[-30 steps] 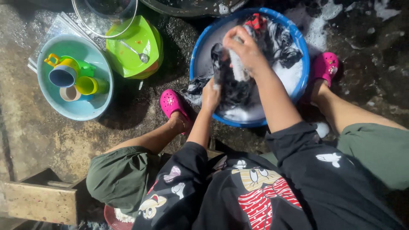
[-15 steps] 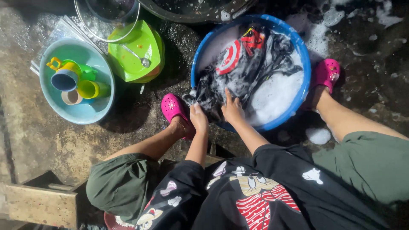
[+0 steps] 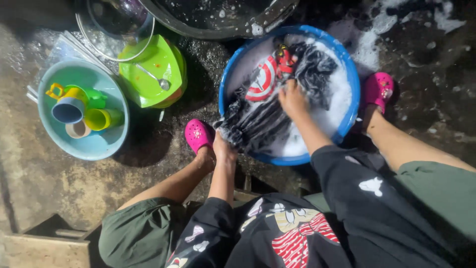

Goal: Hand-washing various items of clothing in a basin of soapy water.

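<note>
In blue basin point(image 3: 349, 84): right hand point(image 3: 293, 99) presses dark wet garment point(image 3: 258, 121), left hand point(image 3: 224, 149) grips its edge.

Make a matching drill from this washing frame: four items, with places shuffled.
Items:
1. left hand
2. right hand
3. metal spoon
4. yellow plastic mug

Places:
A. on the bright green plastic lid
B. in the pale blue plastic bowl
C. at the round blue plastic basin's near rim, gripping dark wet cloth
D. mid-basin, pressing on the soapy cloth

Pairs: 1-C, 2-D, 3-A, 4-B
</note>
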